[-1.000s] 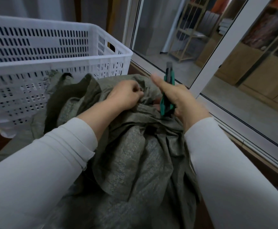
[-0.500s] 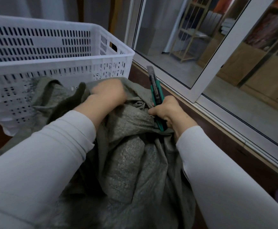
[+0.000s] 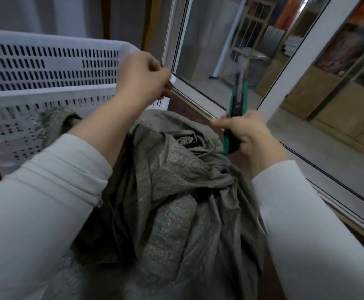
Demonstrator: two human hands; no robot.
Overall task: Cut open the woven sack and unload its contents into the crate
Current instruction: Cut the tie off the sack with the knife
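Sack [image 3: 176, 191] on dark floor [image 3: 183, 107] beside crate [image 3: 46, 94]; glass door [image 3: 198, 40], perhaps shelving [image 3: 248, 40] beyond.

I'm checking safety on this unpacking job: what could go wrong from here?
The right hand grips the green utility knife, tip up, not far from the left hand; a slip might cut it. The grey-green woven sack is bunched in folds, so a cut there may nick what is inside.

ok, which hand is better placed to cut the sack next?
Right. The right hand grips the green cutter beside the sack, near its bunched top; the left hand is up by the crate, off the sack, fingers curled.
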